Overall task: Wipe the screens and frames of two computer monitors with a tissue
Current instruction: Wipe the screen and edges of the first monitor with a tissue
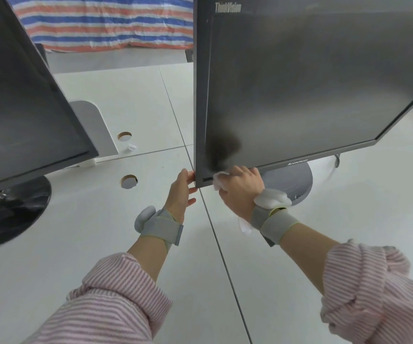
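Observation:
A black ThinkVision monitor stands on the right, its dark screen facing me. My right hand presses a crumpled white tissue against the monitor's lower left corner, on the bottom frame. My left hand touches the outer edge of that same corner with its fingertips, fingers apart. A second black monitor stands on the left on a round black base. Both wrists wear grey straps.
The white desk has two round cable holes and a dark seam running toward me. The right monitor's round grey base sits behind my right hand. A striped red, white and blue tarpaulin lies beyond the desk.

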Demonstrator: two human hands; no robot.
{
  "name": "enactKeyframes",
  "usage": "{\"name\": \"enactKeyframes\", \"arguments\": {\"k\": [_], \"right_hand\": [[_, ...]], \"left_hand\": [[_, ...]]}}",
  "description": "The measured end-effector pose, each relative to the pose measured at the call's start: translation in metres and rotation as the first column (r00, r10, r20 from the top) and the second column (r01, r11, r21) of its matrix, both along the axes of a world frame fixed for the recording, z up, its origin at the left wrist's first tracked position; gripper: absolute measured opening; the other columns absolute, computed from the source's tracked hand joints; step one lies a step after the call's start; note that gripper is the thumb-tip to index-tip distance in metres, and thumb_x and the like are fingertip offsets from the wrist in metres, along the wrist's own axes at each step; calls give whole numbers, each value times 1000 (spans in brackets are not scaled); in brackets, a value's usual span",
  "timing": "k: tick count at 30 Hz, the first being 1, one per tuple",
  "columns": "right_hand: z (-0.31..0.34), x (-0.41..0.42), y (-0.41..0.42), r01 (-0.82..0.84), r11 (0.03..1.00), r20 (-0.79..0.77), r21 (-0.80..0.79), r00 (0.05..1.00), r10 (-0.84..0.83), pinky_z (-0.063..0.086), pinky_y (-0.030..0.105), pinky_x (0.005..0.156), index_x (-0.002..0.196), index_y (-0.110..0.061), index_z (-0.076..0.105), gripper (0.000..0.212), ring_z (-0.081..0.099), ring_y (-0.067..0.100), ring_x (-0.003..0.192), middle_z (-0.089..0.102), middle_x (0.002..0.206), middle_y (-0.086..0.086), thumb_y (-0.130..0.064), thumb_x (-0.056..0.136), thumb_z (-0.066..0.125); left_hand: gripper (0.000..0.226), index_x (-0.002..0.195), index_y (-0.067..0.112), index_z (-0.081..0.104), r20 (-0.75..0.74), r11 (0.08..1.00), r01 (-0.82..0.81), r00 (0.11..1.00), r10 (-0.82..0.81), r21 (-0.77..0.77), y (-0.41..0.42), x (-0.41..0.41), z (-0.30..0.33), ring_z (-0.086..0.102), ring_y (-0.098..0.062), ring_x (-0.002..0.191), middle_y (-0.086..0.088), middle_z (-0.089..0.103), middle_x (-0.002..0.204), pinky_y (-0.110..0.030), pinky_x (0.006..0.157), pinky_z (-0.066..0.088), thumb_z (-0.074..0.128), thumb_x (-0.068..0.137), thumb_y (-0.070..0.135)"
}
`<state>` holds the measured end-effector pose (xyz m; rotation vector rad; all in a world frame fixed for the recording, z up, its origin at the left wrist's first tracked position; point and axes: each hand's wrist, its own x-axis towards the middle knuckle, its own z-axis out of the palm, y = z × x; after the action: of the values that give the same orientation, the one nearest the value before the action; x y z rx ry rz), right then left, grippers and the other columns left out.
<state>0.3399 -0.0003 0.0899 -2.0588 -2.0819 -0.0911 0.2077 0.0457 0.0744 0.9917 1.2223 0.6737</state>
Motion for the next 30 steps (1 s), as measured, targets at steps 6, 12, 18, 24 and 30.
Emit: {"name": "enactKeyframes", "arguments": {"k": [6, 12, 18, 24, 30], "right_hand": [[-15, -15, 2, -63, 996, -4, 58, 998, 64, 44, 32, 64, 87, -22, 70, 21, 57, 28, 66, 59, 72, 4, -12, 69, 76], [-11, 40, -10, 318, 947, -41, -33, 947, -319, 38, 36, 78, 96, -21, 64, 17, 56, 33, 93, 60, 93, 10, -22, 85, 51], [-12, 19, -3, -24, 993, 25, 112, 999, 22, 43, 32, 59, 80, -28, 69, 20, 56, 28, 60, 54, 66, 2, -18, 70, 55], [-18, 23, 1, -46, 998, 121, 41, 992, 41, 45, 29, 54, 78, -26, 72, 30, 55, 26, 54, 56, 63, 2, -14, 53, 83], [-8, 64, -4, 168, 984, 56, -50, 985, -165, 41, 35, 66, 72, -25, 67, 11, 60, 32, 70, 57, 71, 7, -16, 68, 70]], "left_hand": [[36, 112, 25, 49, -8, 1000, -13, 1000, 13, 10, 0, 1, -3, 48, -19, 111, 2, 52, 125, -35, 94, 35, 15, 102, 36], [35, 107, 21, 52, 20, 997, -76, 997, 77, -15, 1, 5, -1, 48, -20, 105, 3, 55, 114, -37, 96, 37, 19, 100, 30], [35, 96, 22, 56, 9, 986, -166, 986, 166, 5, 1, 13, -6, 51, -21, 101, 1, 57, 109, -36, 92, 38, 21, 100, 29], [37, 78, 29, 55, -49, 972, -231, 971, 233, 32, 4, 20, -12, 54, -23, 98, -2, 60, 107, -35, 86, 40, 24, 98, 28], [34, 78, 26, 55, 24, 944, -327, 944, 328, -48, 2, 25, -14, 54, -22, 95, -1, 59, 104, -34, 85, 41, 26, 96, 25]]}}
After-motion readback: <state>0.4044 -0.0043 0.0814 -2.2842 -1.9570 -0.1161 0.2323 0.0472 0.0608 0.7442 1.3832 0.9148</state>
